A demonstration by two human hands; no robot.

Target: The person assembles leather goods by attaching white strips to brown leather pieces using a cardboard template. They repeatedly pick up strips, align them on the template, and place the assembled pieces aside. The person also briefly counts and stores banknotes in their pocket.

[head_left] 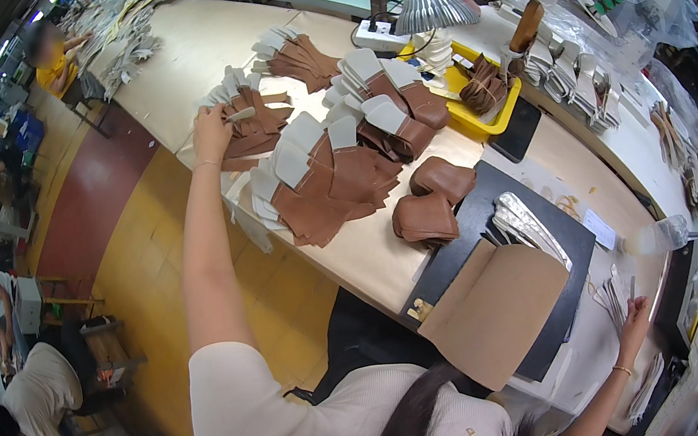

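Observation:
My left hand (213, 135) reaches to the table's left edge, fingers closed over the side of a stack of brown leather pieces (258, 130) with white tabs. Beside it spreads a larger fan of brown and white pieces (320, 181), and behind that lie folded brown and white pieces (390, 102). At the lower right, my right hand (635, 326) is closed around a thin grey strip (632, 288), its kind unclear. Several slim pale strips (607, 300) lie close to its fingertips.
Two brown stacks (424, 217) sit near a dark board (570, 229), which bears a tan sheet (496, 309) and silvery strips (529, 226). A yellow tray (481, 126), a black phone (518, 129) and a lamp (434, 8) stand farther back. Other people work at the left.

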